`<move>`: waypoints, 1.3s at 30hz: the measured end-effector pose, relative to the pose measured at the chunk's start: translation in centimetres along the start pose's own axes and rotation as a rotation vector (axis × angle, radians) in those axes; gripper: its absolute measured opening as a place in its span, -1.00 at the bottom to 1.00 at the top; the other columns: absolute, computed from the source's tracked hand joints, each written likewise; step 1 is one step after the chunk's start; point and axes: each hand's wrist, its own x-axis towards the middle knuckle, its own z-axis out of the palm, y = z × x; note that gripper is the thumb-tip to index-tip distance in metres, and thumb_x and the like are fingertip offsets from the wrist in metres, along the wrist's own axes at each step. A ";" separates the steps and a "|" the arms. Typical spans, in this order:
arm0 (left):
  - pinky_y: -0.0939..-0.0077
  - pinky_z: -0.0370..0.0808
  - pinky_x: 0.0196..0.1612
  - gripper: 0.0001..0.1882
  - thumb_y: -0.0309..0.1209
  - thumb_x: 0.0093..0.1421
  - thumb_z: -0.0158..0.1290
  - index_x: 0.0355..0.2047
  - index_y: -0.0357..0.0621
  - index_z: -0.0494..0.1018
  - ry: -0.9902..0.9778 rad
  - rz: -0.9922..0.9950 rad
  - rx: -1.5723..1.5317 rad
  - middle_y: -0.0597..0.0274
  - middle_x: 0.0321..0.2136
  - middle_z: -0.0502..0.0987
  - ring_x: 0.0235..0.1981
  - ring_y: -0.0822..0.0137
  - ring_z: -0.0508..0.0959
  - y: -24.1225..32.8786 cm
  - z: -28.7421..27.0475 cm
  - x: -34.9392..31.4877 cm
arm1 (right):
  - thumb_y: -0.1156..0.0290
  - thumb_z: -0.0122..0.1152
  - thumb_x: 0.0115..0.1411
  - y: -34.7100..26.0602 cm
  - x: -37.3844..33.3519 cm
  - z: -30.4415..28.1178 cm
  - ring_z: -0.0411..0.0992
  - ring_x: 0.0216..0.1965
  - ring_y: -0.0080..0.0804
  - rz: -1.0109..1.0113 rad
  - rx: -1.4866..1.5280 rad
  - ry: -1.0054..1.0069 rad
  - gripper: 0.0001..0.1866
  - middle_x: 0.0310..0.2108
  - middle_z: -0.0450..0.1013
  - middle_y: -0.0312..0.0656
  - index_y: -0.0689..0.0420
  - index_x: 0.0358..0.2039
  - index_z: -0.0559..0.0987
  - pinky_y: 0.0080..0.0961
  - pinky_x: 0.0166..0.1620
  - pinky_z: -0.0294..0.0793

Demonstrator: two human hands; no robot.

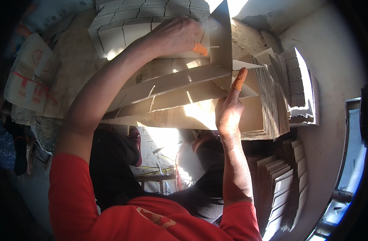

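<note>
Both hands gripping: left hand (176, 38) on upright slotted cardboard strip (221, 38), right hand (229, 110) steadying long strips (172, 90) | risk: misaligned slots buckle strip

A cardboard workshop: stacks of cut slotted cardboard sheets (278, 100) crowd a worn workbench (77, 60) beside rough plastered walls (332, 52).

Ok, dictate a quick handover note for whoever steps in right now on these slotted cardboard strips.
Left hand: pressing an upright cardboard strip down across the long slotted strips.
Right hand: steadying the near end of those strips, forefinger raised.
Both wear orange fingertip covers.
Done: one cross strip seated.
Left: open slots remain along the long strips; loose strips stacked at right.
</note>
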 end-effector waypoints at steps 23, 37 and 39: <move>0.34 0.45 -0.17 -0.92 -0.57 0.00 -0.03 -0.50 -0.21 0.47 0.397 0.178 0.475 0.18 -0.41 0.50 -0.22 0.17 0.45 -9.2 6.0 4.8 | 0.85 -0.10 -0.05 -0.8 0.5 -1.2 0.53 -0.24 -0.29 -0.179 0.103 0.139 -0.03 0.25 0.13 0.02 0.03 0.34 -0.19 -0.60 -0.30 0.52; 0.23 0.46 -0.37 -0.87 -0.65 -0.08 0.00 -0.46 -0.24 0.44 0.242 0.138 0.289 0.11 -0.56 0.52 -0.41 0.09 0.55 -7.0 6.5 2.7 | 0.86 -0.11 -0.07 -0.6 0.2 -1.5 0.50 -0.47 -0.39 -0.189 0.131 0.188 -0.04 0.00 0.41 0.04 0.01 0.35 -0.12 -0.58 -0.40 0.49; 0.23 0.46 -0.38 -0.87 -0.65 -0.08 -0.01 -0.47 -0.24 0.44 0.250 0.136 0.271 0.11 -0.57 0.52 -0.42 0.08 0.54 -6.8 6.5 2.5 | 0.85 -0.11 -0.08 -0.6 0.1 -1.7 0.48 -0.50 -0.41 -0.149 0.120 0.139 -0.04 -0.06 0.46 0.03 0.01 0.35 -0.11 -0.57 -0.41 0.48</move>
